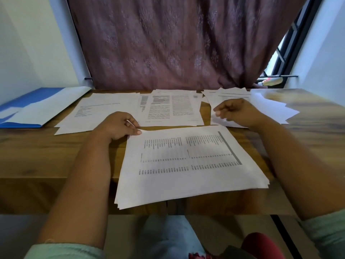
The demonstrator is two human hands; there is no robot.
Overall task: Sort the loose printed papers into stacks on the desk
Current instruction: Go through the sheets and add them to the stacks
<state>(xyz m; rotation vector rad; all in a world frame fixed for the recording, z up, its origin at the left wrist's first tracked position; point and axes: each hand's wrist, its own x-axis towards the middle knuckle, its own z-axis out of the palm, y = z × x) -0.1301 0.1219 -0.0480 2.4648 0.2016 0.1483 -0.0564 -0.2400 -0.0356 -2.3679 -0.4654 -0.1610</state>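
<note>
Head view, only view: left hand at about 9 o'clock of the near stack, thumb and curled fingers pinching its top-left corner; can't tell whether it has one sheet or several. Right hand at 1 o'clock of that stack, fingers loosely curled, over the right pile; can't tell if it holds or touches a sheet, blurred. Near stack sits at 6 o'clock on the worktop, its near edge overhanging the worktop front toward the person's lap. Three sorted groups at 12 o'clock: left pile, middle pile, right pile fanned out and untidy. Blue folder at 10 o'clock. Risks, judged: pulling the pinched corner could drag several sheets together, since the stack's edges are already splayed; that means a misfiled page. The overhang means any sideways tug could tip the near stack off the worktop edge. Left and middle piles overlap at their shared edge, so a sheet dropped there could land across both. Right pile's loose fan could slide further toward 3 o'clock if the right hand brushes it.
</note>
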